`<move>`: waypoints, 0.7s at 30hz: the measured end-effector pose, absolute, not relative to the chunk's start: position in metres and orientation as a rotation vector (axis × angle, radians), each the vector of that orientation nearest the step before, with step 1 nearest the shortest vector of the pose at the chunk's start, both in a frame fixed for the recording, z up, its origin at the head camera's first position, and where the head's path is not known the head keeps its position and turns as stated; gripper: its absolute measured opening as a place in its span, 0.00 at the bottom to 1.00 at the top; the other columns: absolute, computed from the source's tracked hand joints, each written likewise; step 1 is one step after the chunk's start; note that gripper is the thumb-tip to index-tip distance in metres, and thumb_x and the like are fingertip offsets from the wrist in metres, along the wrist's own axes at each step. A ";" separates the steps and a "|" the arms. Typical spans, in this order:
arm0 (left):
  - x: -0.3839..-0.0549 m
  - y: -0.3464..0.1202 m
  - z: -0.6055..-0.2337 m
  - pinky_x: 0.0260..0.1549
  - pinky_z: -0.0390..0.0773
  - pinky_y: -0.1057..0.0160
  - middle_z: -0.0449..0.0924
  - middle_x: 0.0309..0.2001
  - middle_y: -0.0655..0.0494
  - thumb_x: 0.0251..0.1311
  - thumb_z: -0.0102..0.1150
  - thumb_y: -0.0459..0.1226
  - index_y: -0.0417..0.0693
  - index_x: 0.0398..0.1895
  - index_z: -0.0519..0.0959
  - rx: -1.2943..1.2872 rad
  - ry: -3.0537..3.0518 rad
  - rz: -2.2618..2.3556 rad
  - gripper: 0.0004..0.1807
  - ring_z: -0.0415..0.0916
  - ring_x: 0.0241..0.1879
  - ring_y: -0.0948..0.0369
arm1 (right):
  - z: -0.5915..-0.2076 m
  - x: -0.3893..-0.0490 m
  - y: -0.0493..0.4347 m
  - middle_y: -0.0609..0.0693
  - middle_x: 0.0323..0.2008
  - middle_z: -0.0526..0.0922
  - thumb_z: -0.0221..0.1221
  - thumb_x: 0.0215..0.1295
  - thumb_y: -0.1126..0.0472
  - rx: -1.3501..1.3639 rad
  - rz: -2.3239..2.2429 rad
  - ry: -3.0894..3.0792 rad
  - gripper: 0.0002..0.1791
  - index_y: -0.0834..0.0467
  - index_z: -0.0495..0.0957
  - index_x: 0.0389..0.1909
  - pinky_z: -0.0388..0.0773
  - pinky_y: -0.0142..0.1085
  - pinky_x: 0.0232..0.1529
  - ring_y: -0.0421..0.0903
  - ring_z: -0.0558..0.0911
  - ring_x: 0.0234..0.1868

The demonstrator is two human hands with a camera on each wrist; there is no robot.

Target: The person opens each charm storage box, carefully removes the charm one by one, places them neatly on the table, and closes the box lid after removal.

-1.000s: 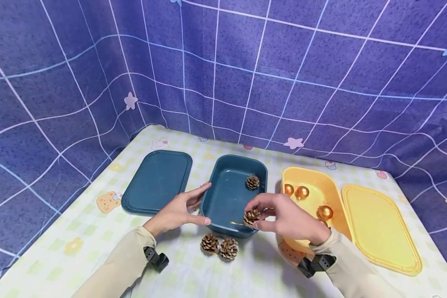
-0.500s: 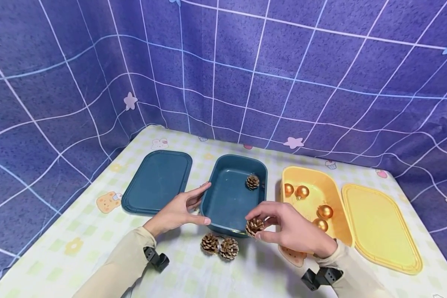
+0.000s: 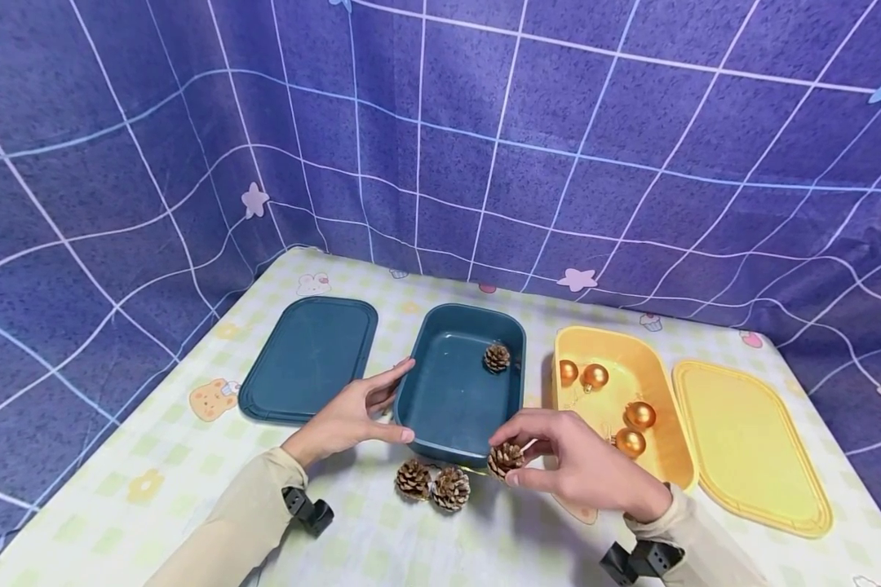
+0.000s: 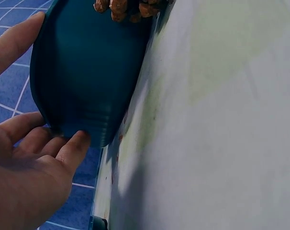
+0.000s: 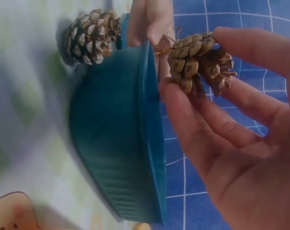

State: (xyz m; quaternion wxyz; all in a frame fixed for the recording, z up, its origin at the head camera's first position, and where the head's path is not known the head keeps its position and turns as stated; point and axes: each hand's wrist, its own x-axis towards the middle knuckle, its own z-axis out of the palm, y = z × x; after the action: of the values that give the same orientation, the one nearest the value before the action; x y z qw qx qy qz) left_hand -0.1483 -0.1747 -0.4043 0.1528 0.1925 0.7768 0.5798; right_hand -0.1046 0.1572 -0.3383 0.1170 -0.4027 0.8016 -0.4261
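Observation:
My left hand (image 3: 348, 421) rests against the left side of a dark teal box (image 3: 448, 401), its thumb and fingers extended along the wall. In the left wrist view the fingertips (image 4: 79, 140) touch the box's outside. My right hand (image 3: 576, 458) pinches a brown pine cone (image 3: 504, 461) between thumb and fingers, just outside the box's near right corner. A thin gold string (image 5: 165, 50) hangs from this cone in the right wrist view. Inside the box, one pine cone (image 3: 496, 358) lies toward the right wall. Two more, a left cone (image 3: 413, 479) and a right cone (image 3: 451, 489), sit in front of it.
A teal lid (image 3: 310, 359) lies left of the box. To the right stands a yellow box (image 3: 609, 346) holding several gold baubles (image 3: 639, 416), with a yellow lid (image 3: 752, 448) beyond it. A checked cloth (image 3: 367, 546) covers the table; a blue curtain (image 3: 455, 163) hangs behind.
My right hand has drawn the pine cone from over the teal box's near right corner to just outside it, toward me and slightly right. The left hand stays in place.

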 end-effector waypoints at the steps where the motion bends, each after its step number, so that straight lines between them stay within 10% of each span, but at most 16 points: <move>1: -0.148 -0.175 -0.405 0.74 0.62 0.57 0.44 0.82 0.58 0.51 0.77 0.43 0.57 0.81 0.51 0.553 2.230 1.663 0.57 0.49 0.80 0.51 | -0.340 -0.104 0.158 0.51 0.43 0.85 0.68 0.62 0.62 -1.183 -1.244 2.353 0.15 0.57 0.82 0.50 0.86 0.32 0.46 0.36 0.85 0.41; 21: -0.149 -0.174 -0.405 0.74 0.62 0.56 0.45 0.82 0.57 0.51 0.77 0.43 0.59 0.81 0.51 0.536 2.239 1.659 0.57 0.50 0.79 0.49 | -0.383 -0.076 0.148 0.42 0.36 0.89 0.72 0.55 0.57 -1.088 -0.897 2.709 0.14 0.55 0.86 0.43 0.80 0.25 0.34 0.27 0.79 0.34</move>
State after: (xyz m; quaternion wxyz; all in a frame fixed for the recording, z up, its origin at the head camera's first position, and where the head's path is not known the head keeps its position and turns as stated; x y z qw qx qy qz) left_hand -0.1494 -0.1740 -0.4050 0.1512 0.1866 0.7799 0.5779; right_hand -0.0760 0.1481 -0.3828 0.0435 -0.3560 0.8862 -0.2934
